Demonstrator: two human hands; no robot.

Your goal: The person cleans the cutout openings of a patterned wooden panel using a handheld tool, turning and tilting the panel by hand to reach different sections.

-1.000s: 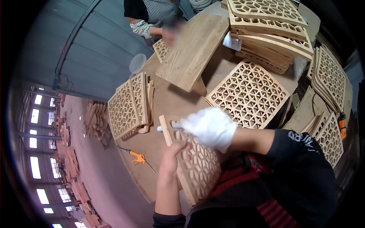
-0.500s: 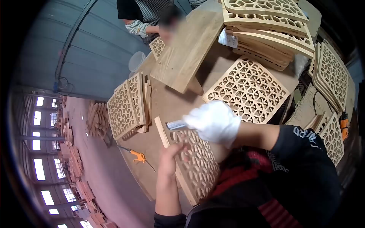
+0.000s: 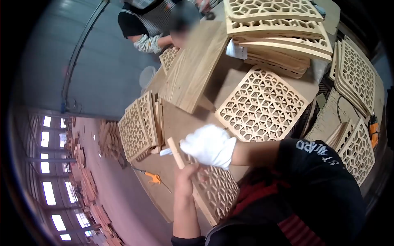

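- Head view: left hand (image 3: 185, 179), forearm extended, fingers clamped on a lattice panel (image 3: 219, 192).
- Gloved right hand (image 3: 209, 146) reaches across, fingers curled around a pale strip (image 3: 166, 152).

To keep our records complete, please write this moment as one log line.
left hand: bare, gripping lattice panel edge | right hand: white-gloved, holding pale strip at panel | orange tool: lying on table

Gloved right hand (image 3: 208, 146) and bare left hand (image 3: 186, 178) curl close together.
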